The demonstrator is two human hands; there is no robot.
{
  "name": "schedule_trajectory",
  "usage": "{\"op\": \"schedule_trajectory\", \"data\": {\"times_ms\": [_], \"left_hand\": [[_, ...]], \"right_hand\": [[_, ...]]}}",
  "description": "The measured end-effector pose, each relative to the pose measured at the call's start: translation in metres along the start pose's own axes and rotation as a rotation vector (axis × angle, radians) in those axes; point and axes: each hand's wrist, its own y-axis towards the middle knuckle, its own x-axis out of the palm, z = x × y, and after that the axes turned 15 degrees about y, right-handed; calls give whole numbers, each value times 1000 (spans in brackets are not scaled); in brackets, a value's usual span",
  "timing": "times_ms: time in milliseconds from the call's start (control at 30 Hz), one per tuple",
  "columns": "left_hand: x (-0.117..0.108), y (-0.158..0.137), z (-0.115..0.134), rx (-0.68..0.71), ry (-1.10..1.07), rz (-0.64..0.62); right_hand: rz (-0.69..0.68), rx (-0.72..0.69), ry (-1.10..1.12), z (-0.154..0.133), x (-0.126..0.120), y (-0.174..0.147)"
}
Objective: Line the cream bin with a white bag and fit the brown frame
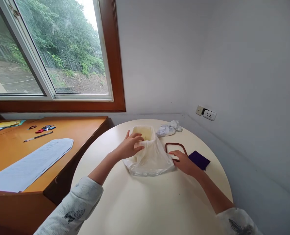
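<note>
A bin point(146, 133) with a thin white plastic bag point(152, 160) over its rim stands on the round table, and the bag's loose skirt spreads toward me. My left hand point(129, 147) rests at the bin's near left rim, fingers apart and curved over the bag. To the right lies a brown rounded rectangular frame point(175, 144). My right hand point(183, 161) has its fingers closed around the frame's near edge, close beside the bag's right corner. Its palm and thumb are partly hidden. A dark purple cloth square point(199, 160) lies just right of that hand.
A crumpled white plastic bag point(169, 128) lies behind the frame on the round cream table point(145, 202). At left is a wooden desk point(86, 125) with papers point(37, 163), a pen point(38, 136) and keys point(45, 129). A wall socket point(209, 115) is at the right.
</note>
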Motion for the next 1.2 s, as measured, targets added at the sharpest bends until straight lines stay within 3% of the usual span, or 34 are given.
{"op": "schedule_trajectory", "data": {"times_ms": [100, 200, 367, 500, 600, 700, 867, 933, 1067, 1200], "left_hand": [[2, -2, 15, -16, 95, 195], [7, -3, 49, 105, 162, 299], [35, -10, 107, 421, 106, 113], [68, -19, 113, 367, 57, -9], [77, -22, 107, 326, 31, -54], [62, -19, 104, 310, -26, -25], [2, -4, 90, 113, -126, 99], [-25, 0, 76, -72, -165, 169], [-63, -2, 42, -362, -259, 194], [-74, -9, 17, -518, -282, 162]], "right_hand": [[-11, -47, -188, 12, 13, -7], [113, -108, -346, 25, 24, -9], [356, -149, -491, 46, 35, -13], [390, -117, -514, 58, 36, -15], [374, -135, -496, 63, 35, -11], [372, -170, -456, 62, 34, -4], [485, -192, -249, 32, 17, 14], [559, -201, -141, 7, 5, 24], [554, -287, -6, -56, -19, 44], [362, -427, -13, -119, -24, 56]]}}
